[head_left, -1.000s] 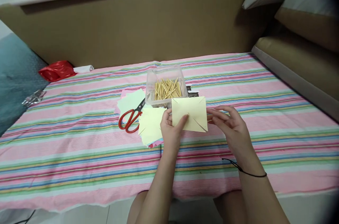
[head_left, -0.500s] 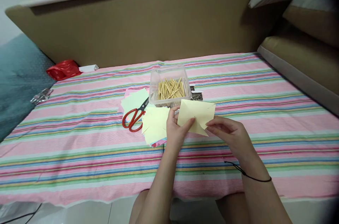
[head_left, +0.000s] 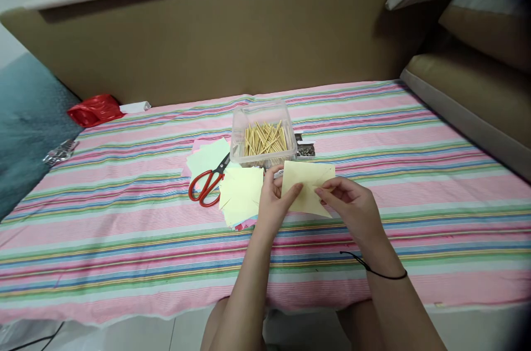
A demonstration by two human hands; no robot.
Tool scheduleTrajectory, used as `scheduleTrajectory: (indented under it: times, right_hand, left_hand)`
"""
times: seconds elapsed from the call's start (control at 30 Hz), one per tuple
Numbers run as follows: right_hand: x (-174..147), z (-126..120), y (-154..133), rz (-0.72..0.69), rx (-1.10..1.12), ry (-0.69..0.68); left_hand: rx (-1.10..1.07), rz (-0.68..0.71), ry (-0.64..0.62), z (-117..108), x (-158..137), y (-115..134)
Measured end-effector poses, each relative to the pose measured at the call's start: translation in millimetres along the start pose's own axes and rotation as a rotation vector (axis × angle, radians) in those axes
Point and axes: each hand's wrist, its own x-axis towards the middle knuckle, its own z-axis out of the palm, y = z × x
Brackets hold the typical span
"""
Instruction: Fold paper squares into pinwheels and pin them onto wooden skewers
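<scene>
Between my two hands is a pale yellow square of paper (head_left: 305,174), held up over the striped cloth. My left hand (head_left: 277,196) grips its left side, thumb on the front and fingers behind. Thumb and fingertips of my right hand (head_left: 346,199) pinch the paper's right part near the middle. A stack of cut paper squares (head_left: 240,190), pale yellow on top with slits at the corners, lies just left of my left hand. Beyond my hands stands a clear plastic box (head_left: 265,160) of short wooden sticks (head_left: 266,138).
Red-handled scissors (head_left: 207,185) lie on light green and pink sheets (head_left: 205,157). Behind the held paper is a small box of metal bits (head_left: 306,150). A red plastic bag (head_left: 97,110) and a shiny clear packet (head_left: 60,151) lie far left. Cushions (head_left: 481,13) are at right.
My right hand has moved in from the paper's lower right corner toward its middle, drawing that part inward. My left hand keeps its hold. The camera view has shifted slightly.
</scene>
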Motion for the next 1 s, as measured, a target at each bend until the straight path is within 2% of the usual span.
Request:
scheduleTrajectory:
  times: [0.2,0.37,0.77,0.9,1.0]
  right_hand:
    - [1.3,-0.2,2.3,-0.114,-0.093,-0.050]
    - [0.1,-0.3,1.7,-0.149,-0.145,-0.105]
    - [0.1,-0.6,3.7,-0.220,-0.299,-0.001]
    - [-1.1,0.2,2.6,-0.254,-0.334,-0.016]
    - [-2.0,2.7,0.7,-0.237,-0.292,-0.023]
  left_hand:
    - [0.063,-0.011,-0.020,-0.5,-1.5,1.4]
    - [0.088,-0.009,-0.006,-0.6,-1.8,2.0]
    - [0.064,-0.003,-0.086,-2.1,-0.5,-1.5]
    - [0.110,0.069,-0.089,-4.1,0.9,-4.2]
    - [0.185,0.115,-0.041,-5.0,1.4,-5.2]
